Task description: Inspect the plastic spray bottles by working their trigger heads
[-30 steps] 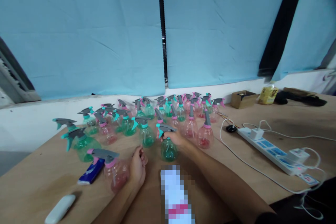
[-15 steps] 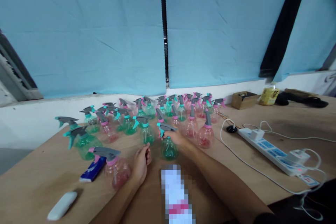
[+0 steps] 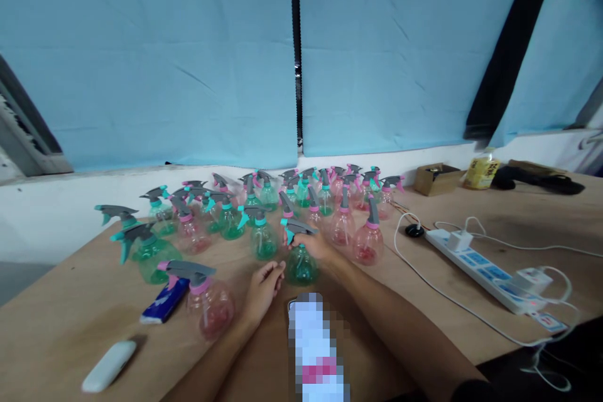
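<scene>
I see right hand [image 3: 316, 245] clenched on neck of green round plastic spray bottle [image 3: 300, 262], upright on wooden counter [image 3: 424, 289]. Left hand [image 3: 264, 289] just left of it, fingers released, touching nothing. Many assembled bottles behind it.

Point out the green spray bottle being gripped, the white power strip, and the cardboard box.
green spray bottle [image 3: 301, 267], head view, on its round green body.
white power strip [image 3: 480, 266], head view, mid top face.
cardboard box [image 3: 436, 179], head view, on its front wall.
</scene>
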Available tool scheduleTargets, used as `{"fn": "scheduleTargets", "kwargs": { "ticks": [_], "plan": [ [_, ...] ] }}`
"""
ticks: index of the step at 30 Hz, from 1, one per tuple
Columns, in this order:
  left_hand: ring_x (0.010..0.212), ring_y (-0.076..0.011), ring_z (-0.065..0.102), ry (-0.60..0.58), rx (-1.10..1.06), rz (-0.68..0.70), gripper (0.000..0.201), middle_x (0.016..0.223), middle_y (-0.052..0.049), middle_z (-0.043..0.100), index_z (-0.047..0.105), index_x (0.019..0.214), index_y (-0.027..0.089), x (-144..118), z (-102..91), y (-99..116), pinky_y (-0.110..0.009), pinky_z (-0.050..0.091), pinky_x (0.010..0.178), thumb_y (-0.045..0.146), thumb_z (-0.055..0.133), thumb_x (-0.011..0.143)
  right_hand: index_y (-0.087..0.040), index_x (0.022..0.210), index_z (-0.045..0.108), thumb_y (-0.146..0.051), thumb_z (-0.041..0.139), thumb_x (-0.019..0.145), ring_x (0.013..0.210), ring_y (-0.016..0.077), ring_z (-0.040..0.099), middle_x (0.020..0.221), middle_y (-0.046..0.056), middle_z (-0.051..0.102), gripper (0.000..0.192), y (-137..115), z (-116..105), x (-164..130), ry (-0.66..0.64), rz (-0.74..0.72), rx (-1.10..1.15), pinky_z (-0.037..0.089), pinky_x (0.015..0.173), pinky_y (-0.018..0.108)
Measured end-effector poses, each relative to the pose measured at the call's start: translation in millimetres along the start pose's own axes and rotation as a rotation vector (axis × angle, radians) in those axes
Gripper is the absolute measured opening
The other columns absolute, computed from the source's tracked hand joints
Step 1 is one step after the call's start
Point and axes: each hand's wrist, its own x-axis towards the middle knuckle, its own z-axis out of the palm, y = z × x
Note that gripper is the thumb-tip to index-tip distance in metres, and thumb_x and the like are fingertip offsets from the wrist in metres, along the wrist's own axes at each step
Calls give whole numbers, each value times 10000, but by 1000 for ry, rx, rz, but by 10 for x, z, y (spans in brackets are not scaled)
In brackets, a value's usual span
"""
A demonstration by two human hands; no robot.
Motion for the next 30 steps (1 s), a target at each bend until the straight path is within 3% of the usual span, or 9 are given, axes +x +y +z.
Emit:
{"fn": "scheduleTargets", "kwargs": {
  "ticks": [6, 11, 14, 18, 23, 26, 30],
  "plan": [
    [440, -103, 370, -62, 83, 87, 454, 474, 47, 442, 564, 569, 192, -52, 47, -11, -212, 247, 457, 583, 637, 787, -210, 854, 728, -188, 517, 635, 642, 151, 586, 669, -16, 639, 305, -18, 2, -2, -24, -14, -32, 478, 661, 276],
    [460, -126, 445, -116, 80, 152, 525, 488, 20, 485, 633, 668, 183, -117, 74, 17, -224, 304, 476, 626, 459, 890, -205, 767, 712, -155, 517, 634, 628, 145, 570, 685, -7, 652, 241, -49, 43, 17, 12, -33, -25, 470, 639, 270],
    [432, -113, 455, -124, 39, 169, 496, 511, 17, 520, 645, 729, 178, -179, 71, 69, -218, 309, 454, 615, 475, 892, -206, 774, 702, -172, 542, 662, 653, 144, 576, 720, -7, 660, 198, -36, 94, 29, 26, -40, -46, 479, 660, 272],
    [474, -111, 539, -238, -20, 245, 396, 712, -31, 658, 646, 922, 178, -311, 97, 106, -210, 374, 459, 548, 506, 910, -185, 800, 682, -262, 624, 729, 671, 145, 564, 708, -3, 623, 120, 72, 168, -8, 124, -92, -113, 471, 674, 270],
    [588, -129, 581, -273, -55, 345, 367, 756, -37, 635, 642, 965, 173, -408, 166, 88, -218, 444, 515, 488, 454, 958, -196, 961, 677, -404, 595, 834, 871, 198, 570, 868, 41, 639, 258, 275, 179, -93, 245, -206, -196, 465, 832, 329],
    [609, -135, 586, -269, -31, 351, 349, 740, -31, 622, 639, 958, 174, -407, 168, 94, -222, 455, 530, 465, 446, 969, -204, 936, 672, -454, 494, 906, 972, 235, 551, 912, 57, 632, 308, 327, 169, -138, 192, -225, -358, 432, 930, 398],
    [595, -137, 581, -266, -13, 366, 361, 705, -23, 612, 631, 947, 175, -421, 131, 135, -224, 455, 528, 479, 438, 967, -208, 900, 641, -445, 312, 998, 1067, 248, 507, 1005, 77, 612, 417, 265, 222, -189, 22, -219, -615, 381, 999, 453]
  ]
}}
